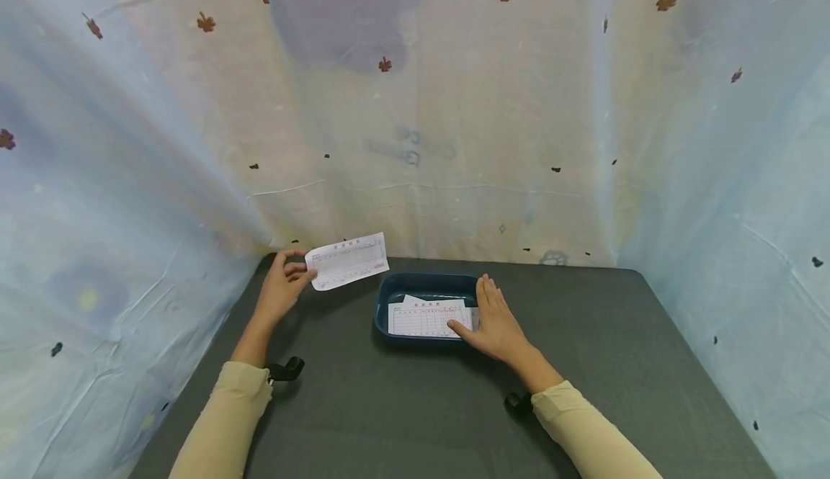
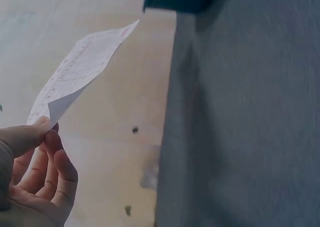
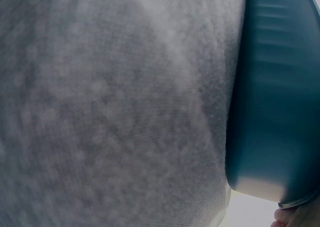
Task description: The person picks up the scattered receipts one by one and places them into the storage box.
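Note:
A white printed paper slip [image 1: 348, 261] is pinched at its left end between the thumb and fingers of my left hand [image 1: 280, 290], raised at the table's back left. In the left wrist view the slip [image 2: 82, 67] bends, with one edge curling over near the thumb. A dark blue rectangular container [image 1: 424, 284] stands to its right, holding several similar slips [image 1: 421, 319]. My right hand [image 1: 496, 324] rests at the container's right end with fingers extended, the thumb over the slips. Only some fingertips [image 3: 282, 217] show past the container [image 3: 275, 97] in the right wrist view.
A dark grey cloth covers the table [image 1: 389, 421]. Behind it and along both sides hangs a pale patterned curtain [image 1: 454, 119], touching the back edge. Each wrist carries a black strap mount, the left one [image 1: 287, 369] close above the table.

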A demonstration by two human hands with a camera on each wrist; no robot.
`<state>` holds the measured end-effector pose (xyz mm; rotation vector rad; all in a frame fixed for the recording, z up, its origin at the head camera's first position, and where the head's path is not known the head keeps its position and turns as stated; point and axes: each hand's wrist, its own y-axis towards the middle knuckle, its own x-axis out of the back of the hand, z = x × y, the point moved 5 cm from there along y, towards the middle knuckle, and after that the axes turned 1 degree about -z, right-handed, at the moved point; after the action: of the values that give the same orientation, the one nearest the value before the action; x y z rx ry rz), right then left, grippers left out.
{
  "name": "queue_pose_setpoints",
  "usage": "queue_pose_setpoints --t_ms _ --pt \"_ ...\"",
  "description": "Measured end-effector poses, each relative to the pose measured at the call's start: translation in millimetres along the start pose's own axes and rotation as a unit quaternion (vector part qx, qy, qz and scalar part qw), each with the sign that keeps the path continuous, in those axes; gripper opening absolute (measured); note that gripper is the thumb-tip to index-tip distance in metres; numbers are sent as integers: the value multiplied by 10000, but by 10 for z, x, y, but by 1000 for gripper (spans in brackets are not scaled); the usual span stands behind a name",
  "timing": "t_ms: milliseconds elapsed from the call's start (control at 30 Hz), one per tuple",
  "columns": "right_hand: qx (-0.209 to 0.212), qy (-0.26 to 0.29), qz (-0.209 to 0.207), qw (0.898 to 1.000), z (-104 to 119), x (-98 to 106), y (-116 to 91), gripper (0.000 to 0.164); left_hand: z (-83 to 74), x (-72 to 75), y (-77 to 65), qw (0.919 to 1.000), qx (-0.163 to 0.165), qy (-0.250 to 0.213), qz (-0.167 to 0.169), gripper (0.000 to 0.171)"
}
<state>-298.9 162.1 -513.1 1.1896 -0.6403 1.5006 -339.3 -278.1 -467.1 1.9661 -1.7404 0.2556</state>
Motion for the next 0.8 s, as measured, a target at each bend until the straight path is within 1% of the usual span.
queue_pose_setpoints --t_ms 133,367,500,800 --pt "18 23 -63 10000 4 8 -2 118 -125 -92 -17 9996 -88 -263 109 56" --pt "35 30 -159 9999 -7 9 -7 118 -305 -271 -67 9973 -324 -473 449 55" --pt "47 28 -153 9999 -4 11 -7 117 -348 -386 -105 9957 -395 -546 631 54" --pt "40 62 -83 9999 -6 -9 0 118 -373 -650 -147 9920 -489 -652 967 48"
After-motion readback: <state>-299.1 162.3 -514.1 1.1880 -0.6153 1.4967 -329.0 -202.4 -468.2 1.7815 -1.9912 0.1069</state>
